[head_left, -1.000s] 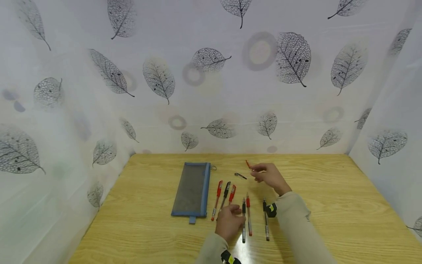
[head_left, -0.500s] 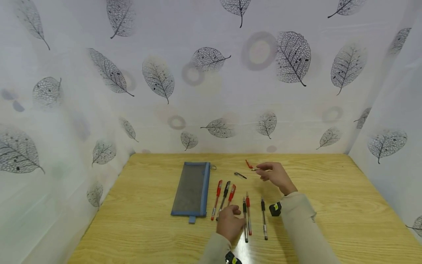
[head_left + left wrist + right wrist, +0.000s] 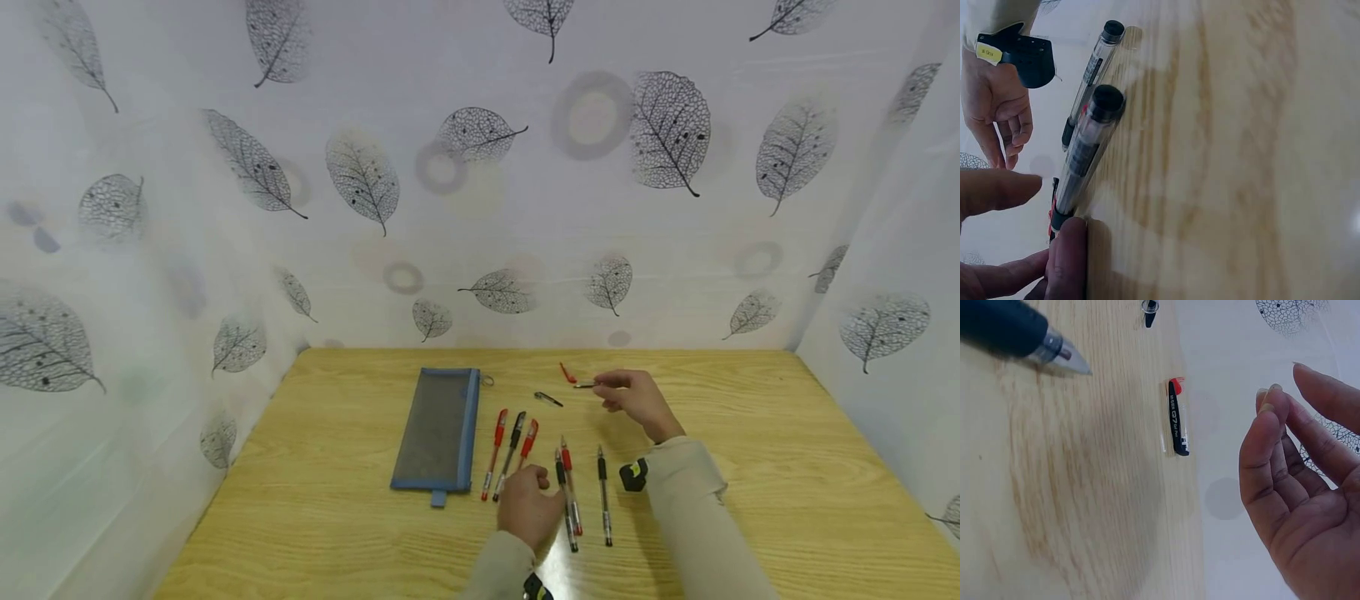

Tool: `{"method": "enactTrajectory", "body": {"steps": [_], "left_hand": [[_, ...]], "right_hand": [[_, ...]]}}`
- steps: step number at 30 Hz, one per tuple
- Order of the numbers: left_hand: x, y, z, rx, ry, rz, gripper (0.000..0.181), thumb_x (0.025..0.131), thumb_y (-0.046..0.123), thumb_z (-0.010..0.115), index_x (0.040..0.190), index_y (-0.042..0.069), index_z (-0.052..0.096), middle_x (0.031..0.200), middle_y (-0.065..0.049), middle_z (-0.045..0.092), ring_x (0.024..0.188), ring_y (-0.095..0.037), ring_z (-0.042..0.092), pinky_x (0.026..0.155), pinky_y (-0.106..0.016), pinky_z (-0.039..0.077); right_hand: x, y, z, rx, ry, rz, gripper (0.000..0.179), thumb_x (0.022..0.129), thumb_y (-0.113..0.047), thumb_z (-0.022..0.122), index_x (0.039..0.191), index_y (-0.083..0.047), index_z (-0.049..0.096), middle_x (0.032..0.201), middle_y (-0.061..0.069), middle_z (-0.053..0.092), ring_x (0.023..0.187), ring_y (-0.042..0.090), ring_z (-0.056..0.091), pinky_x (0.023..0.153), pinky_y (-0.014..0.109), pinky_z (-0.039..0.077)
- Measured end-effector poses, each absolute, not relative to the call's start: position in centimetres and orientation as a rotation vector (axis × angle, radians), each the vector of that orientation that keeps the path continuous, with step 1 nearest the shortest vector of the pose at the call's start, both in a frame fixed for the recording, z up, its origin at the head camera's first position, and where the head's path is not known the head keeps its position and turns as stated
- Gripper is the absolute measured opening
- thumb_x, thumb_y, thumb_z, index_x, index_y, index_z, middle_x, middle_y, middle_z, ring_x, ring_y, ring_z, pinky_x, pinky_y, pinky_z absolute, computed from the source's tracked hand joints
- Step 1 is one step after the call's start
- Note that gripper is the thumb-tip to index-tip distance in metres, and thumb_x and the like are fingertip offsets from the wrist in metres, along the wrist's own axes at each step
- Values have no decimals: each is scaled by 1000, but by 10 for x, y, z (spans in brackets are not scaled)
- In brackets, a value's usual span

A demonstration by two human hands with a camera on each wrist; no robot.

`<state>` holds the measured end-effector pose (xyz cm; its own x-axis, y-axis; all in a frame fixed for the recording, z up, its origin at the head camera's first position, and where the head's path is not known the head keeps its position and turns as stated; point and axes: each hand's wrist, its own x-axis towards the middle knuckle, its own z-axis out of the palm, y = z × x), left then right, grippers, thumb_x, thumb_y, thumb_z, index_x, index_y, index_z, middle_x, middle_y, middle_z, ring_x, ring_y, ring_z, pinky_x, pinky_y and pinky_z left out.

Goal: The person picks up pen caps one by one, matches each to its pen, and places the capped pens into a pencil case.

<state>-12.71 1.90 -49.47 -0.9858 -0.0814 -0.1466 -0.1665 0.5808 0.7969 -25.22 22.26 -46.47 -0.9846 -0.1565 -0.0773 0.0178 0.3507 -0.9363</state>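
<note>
Touching black pen [image 3: 1083,156] — left hand [image 3: 529,507], right hand [image 3: 637,402] near black cap [image 3: 1176,420]

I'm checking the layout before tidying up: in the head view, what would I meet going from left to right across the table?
Mesh pouch → red-capped pen → black-capped pen → second red-capped pen → loose black cap → loose red cap → second loose black cap → right hand.
</note>
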Motion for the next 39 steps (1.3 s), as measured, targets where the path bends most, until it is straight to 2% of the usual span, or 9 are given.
{"method": "enactTrajectory", "body": {"steps": [4,12,24,31,36,39], "left_hand": [[-128,20,-494,-211,2717,1350,34,75,19,82,103,5,70,84,3,64,77,-16,61,65,-36,53],[-134,19,-497,-192,2709,1331,27,72,6,78,97,4,69,83,2,63,74,-15,58,61,-33,52],[-133,15,-493,-197,2674,1365,29,71,9,80,96,3,67,83,2,62,75,-14,57,63,-33,52],[-131,14,-497,-225,2634,1437,29,72,9,76,99,5,67,81,5,60,73,-12,55,61,-32,50],[-131,11,-502,-189,2606,1493,28,74,8,76,100,5,67,77,6,58,68,-10,52,59,-30,48],[-131,8,-503,-142,2609,1523,27,74,6,74,100,4,67,74,6,58,66,-9,52,58,-29,47]], "right_hand": [[-255,225,-468,-118,2467,-1692,38,96,-14,59,125,11,56,114,23,62,96,41,63,82,47,54],[-260,229,-473,-109,2494,-1703,37,97,-15,59,125,9,57,115,23,62,95,39,63,80,43,54],[-265,234,-482,-106,2499,-1732,37,97,-13,59,124,12,57,110,22,63,89,33,64,76,38,55],[-268,235,-488,-169,2514,-1746,35,96,-7,58,124,14,55,115,30,59,87,35,62,74,39,55],[-270,237,-491,-161,2505,-1703,35,97,-6,57,126,12,55,115,32,58,79,29,62,65,35,53],[-272,238,-493,-186,2498,-1670,37,97,-6,56,129,12,53,119,33,55,84,32,62,62,35,51]]}}
